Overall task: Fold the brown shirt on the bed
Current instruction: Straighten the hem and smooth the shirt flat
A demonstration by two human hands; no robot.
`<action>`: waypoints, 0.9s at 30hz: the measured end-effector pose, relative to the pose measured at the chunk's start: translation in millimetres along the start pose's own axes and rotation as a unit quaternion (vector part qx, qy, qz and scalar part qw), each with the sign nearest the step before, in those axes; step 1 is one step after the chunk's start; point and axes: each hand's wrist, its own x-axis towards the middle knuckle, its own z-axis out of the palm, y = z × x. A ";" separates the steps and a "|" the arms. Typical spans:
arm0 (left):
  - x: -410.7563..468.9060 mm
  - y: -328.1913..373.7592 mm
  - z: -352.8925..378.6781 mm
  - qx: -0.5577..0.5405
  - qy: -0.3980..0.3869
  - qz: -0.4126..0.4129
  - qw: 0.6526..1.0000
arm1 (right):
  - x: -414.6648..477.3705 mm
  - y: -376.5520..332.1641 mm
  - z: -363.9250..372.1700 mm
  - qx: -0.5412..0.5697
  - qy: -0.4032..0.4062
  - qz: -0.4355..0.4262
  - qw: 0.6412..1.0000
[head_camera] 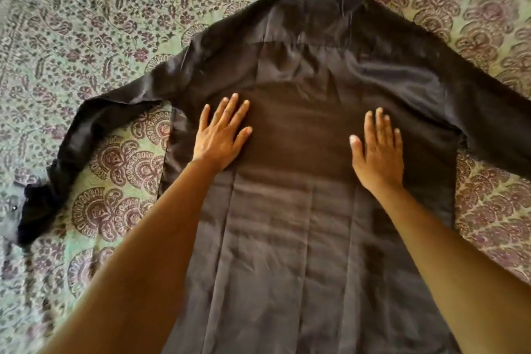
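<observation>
The brown shirt [298, 129] lies spread flat on the bed, collar at the far end and hem toward me. Its left sleeve [86, 135] trails out and curls down to the left; the right sleeve [494, 123] runs off the right edge of the view. My left hand [221, 135] rests flat, fingers apart, on the shirt's upper back left of centre. My right hand [379, 149] lies flat in the same way right of centre. Neither hand grips the cloth. Long lengthwise creases run down the lower part of the shirt.
A green bedspread [120, 23] with dark floral and paisley print covers the whole bed around the shirt. A small pale patch of cloth [11, 210] shows by the left sleeve's cuff at the left edge.
</observation>
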 end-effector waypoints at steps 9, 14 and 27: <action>28.1 -96.2 -37.6 -0.002 0.111 -0.146 0.983 | 12.6 -5.5 -7.2 -0.013 0.027 0.021 0.999; 90.8 -75.9 -54.3 -0.078 0.209 -0.218 0.950 | 68.7 -55.5 -11.6 -0.006 0.030 -0.112 0.993; 166.6 -115.8 -82.8 -0.318 0.077 -0.157 0.932 | 158.0 -123.2 8.3 0.001 0.032 -0.127 0.991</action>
